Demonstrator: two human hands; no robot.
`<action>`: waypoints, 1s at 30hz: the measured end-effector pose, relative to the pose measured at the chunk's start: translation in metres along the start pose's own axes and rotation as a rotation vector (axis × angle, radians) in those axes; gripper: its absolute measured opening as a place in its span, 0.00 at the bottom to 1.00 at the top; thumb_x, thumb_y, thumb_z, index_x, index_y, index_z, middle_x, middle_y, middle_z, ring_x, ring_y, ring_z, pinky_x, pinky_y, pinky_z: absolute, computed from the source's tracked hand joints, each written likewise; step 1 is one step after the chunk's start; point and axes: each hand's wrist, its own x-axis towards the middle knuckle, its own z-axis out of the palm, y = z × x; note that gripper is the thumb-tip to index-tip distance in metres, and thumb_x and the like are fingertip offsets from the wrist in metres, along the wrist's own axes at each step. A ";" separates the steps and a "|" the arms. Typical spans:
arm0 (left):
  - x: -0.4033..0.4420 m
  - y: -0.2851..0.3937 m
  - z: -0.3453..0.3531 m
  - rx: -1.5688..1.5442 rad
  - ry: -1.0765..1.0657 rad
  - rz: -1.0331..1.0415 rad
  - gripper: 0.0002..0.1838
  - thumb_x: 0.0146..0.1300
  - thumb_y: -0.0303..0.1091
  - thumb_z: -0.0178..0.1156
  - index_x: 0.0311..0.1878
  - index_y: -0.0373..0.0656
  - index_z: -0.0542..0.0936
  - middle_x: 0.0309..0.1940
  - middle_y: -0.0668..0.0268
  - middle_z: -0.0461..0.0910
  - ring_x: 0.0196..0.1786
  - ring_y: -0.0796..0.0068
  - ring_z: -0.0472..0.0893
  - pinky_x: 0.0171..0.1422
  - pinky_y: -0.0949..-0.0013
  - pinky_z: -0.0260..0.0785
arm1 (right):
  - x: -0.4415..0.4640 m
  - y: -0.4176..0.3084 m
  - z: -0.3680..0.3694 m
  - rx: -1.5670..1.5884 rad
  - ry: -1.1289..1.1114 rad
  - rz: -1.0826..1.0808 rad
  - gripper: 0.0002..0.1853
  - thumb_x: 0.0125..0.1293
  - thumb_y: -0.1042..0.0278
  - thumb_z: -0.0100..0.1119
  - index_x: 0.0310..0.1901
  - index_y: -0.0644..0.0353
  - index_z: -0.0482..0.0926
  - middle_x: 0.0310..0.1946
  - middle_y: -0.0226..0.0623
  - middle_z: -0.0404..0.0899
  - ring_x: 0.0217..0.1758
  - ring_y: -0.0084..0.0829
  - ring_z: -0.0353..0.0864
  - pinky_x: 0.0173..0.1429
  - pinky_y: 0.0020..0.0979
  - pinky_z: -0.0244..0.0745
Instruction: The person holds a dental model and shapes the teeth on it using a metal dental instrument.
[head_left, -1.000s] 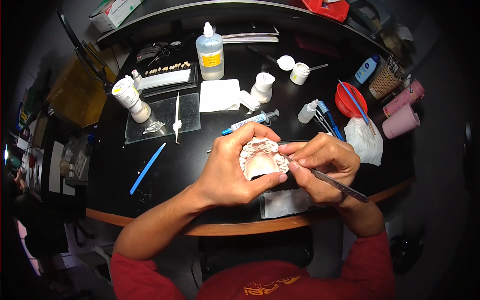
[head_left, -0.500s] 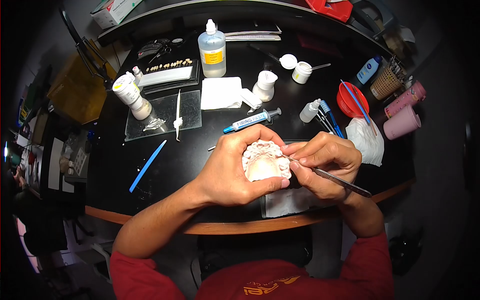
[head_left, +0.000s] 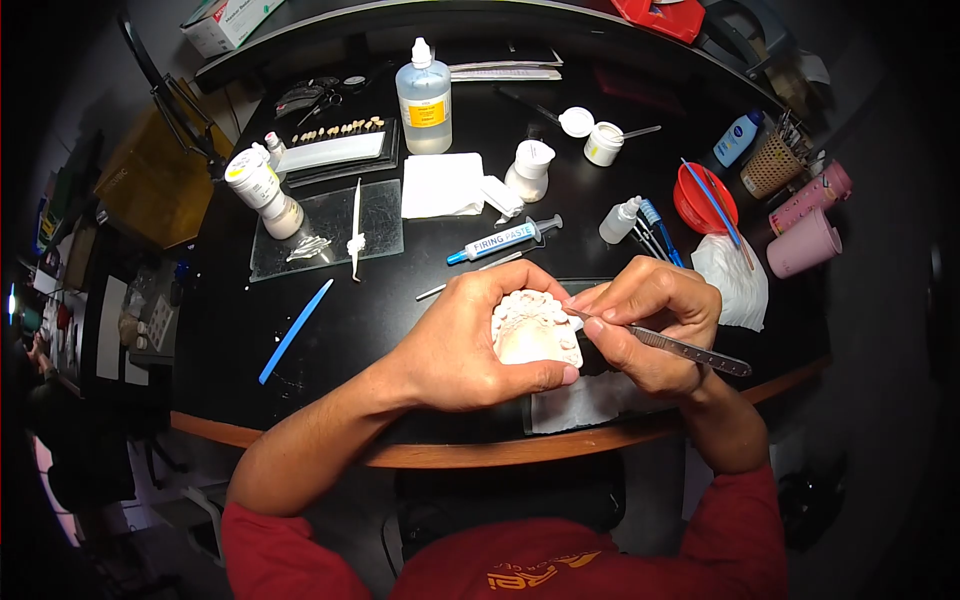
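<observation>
My left hand (head_left: 462, 340) wraps around a pale plaster dental model (head_left: 532, 345), its thumb along the near edge and its fingers behind. The row of teeth and the palate face up toward me. In my right hand (head_left: 655, 325) is a pair of metal tweezers (head_left: 690, 348) with a ridged grip, held like a pen. Their tips reach the teeth on the model's right side, where my fingertips partly hide them. A small white piece shows by the tips; whether it is gripped I cannot make out.
Beyond my hands lie a firing paste syringe (head_left: 505, 240) and a thin metal rod (head_left: 470, 277). A glass slab (head_left: 385, 225) holding a white-tipped spatula (head_left: 356, 215) is at left, near a blue stick (head_left: 296, 332). At right are a red bowl (head_left: 700, 215) and crumpled tissue (head_left: 735, 285).
The model has turned slightly in my left hand, its near side tipping. My right hand's tweezers have swung, with the handle end rising a little. More of the thin rod is uncovered.
</observation>
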 end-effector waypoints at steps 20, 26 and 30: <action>-0.004 0.001 0.006 -0.067 0.009 -0.013 0.36 0.51 0.34 0.83 0.57 0.37 0.71 0.42 0.59 0.84 0.46 0.72 0.85 0.51 0.67 0.78 | 0.003 0.003 0.005 -0.158 -0.004 -0.064 0.07 0.55 0.86 0.73 0.30 0.66 0.83 0.29 0.42 0.87 0.38 0.37 0.93 0.48 0.37 0.92; -0.004 0.000 0.006 0.041 0.010 0.067 0.34 0.50 0.34 0.82 0.55 0.37 0.71 0.43 0.58 0.82 0.47 0.71 0.85 0.51 0.67 0.77 | 0.001 0.004 0.003 -0.127 -0.004 -0.054 0.07 0.55 0.87 0.73 0.31 0.66 0.84 0.29 0.44 0.88 0.39 0.39 0.94 0.46 0.36 0.91; -0.003 0.000 0.005 0.056 0.012 0.090 0.33 0.50 0.34 0.82 0.54 0.37 0.73 0.44 0.58 0.82 0.48 0.71 0.84 0.52 0.67 0.77 | 0.000 0.005 0.001 -0.110 -0.002 -0.029 0.06 0.56 0.86 0.73 0.33 0.67 0.85 0.30 0.44 0.88 0.40 0.40 0.94 0.46 0.34 0.91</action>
